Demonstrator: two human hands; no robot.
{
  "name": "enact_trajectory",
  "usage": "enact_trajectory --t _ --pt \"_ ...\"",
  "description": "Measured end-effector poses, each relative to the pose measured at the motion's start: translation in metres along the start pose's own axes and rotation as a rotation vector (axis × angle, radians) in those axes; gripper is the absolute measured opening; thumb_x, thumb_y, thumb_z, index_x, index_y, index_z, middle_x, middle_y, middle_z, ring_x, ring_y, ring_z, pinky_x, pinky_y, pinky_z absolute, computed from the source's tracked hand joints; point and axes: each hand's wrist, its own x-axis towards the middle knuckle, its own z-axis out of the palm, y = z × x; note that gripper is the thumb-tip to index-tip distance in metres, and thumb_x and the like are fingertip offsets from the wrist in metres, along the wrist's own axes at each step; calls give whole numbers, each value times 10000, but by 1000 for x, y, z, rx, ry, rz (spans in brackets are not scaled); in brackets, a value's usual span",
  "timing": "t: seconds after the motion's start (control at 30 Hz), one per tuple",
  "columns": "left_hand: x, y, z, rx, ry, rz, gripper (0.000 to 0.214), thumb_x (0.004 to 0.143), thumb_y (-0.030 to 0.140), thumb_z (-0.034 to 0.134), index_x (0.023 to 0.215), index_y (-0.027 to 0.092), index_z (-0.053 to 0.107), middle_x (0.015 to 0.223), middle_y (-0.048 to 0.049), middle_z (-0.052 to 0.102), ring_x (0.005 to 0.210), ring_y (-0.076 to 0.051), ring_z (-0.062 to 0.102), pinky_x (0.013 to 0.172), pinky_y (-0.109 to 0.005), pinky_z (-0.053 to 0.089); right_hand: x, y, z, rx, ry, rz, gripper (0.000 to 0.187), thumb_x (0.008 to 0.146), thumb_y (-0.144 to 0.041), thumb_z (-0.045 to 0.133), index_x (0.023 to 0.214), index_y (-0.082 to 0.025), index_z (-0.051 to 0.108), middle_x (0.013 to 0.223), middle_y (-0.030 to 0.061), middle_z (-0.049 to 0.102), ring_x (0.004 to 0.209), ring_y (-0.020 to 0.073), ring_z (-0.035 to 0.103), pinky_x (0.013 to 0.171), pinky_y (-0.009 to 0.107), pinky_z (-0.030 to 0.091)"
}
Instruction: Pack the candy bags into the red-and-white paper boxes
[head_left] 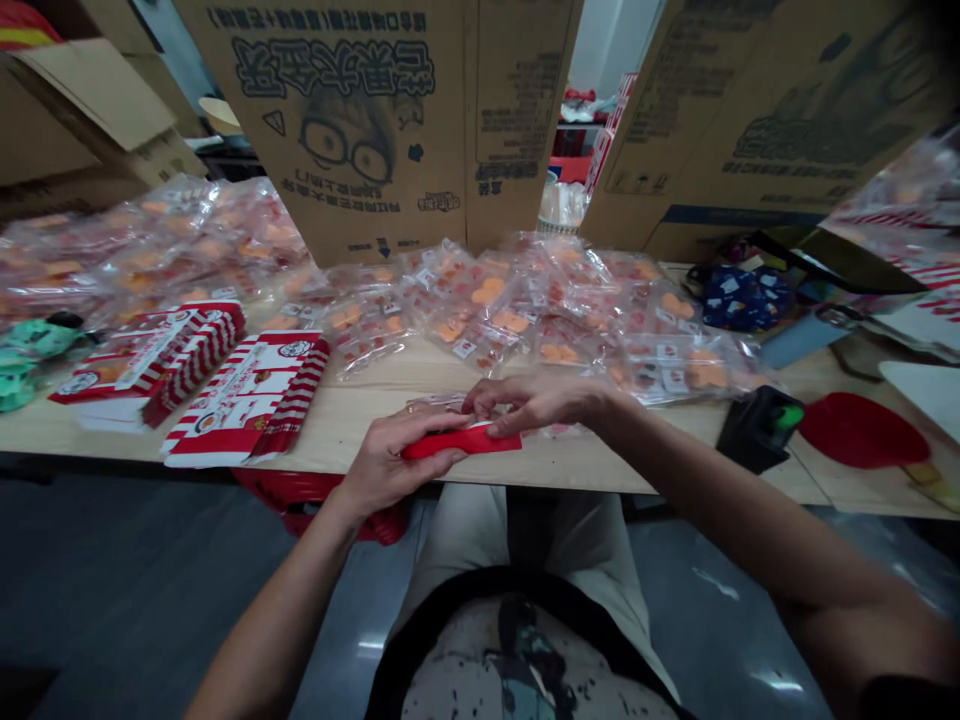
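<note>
Just above the table's front edge, my left hand [401, 452] is closed round the left end of a small red carton [480, 441], thumb below and fingers above. My right hand [529, 402] grips the carton's upper side, its fingers bent over the rim, where a bit of white shows. Part of the carton is hidden under the fingers. Right behind it, a clear plastic packet [442, 399] lies partly covered by my hands. To the left are two stacks of flat red-and-white striped cartons, a nearer stack [251, 395] and a farther stack [154, 350].
Clear packets with orange pieces [487, 292] spread along the back of the wooden table [397, 400]. Large cardboard boxes [420, 150] stand behind them. At right are a black tape dispenser [757, 430], a red paddle-shaped thing [862, 430] and a blue bottle [806, 335]. A red stool [300, 490] sits below.
</note>
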Motion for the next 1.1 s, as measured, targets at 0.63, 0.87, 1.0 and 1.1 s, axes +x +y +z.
enact_trajectory --t 0.63,0.87,1.0,1.1 --pt "3 -3 -11 -82 332 -204 184 844 307 789 1007 226 811 985 -79 800 901 -213 751 814 -316 602 -18 -31 35 -417 541 -160 433 1026 -287 442 1459 -284 466 1346 93 599 1195 271 566 1036 495 463" --pt "39 -27 -1 -111 321 -74 187 832 384 799 966 256 822 968 -83 789 879 -200 726 792 -318 579 -10 14 27 -575 831 -367 390 1034 -251 391 1346 -273 625 1100 84 651 987 217 627 881 389 526" --pt "64 -46 3 -28 215 57 265 838 353 796 1086 258 792 1038 -87 775 917 -185 710 808 -299 556 -3 31 7 -554 985 -405 375 1037 -285 398 1298 -247 665 1146 94 650 1053 209 626 952 391 508" --pt "80 -54 7 12 237 82 188 901 327 725 1045 232 800 987 -83 776 877 -168 706 792 -286 550 -4 46 -5 -617 976 -370 405 1024 -265 382 1331 -247 646 1191 105 630 1101 212 606 973 392 503"
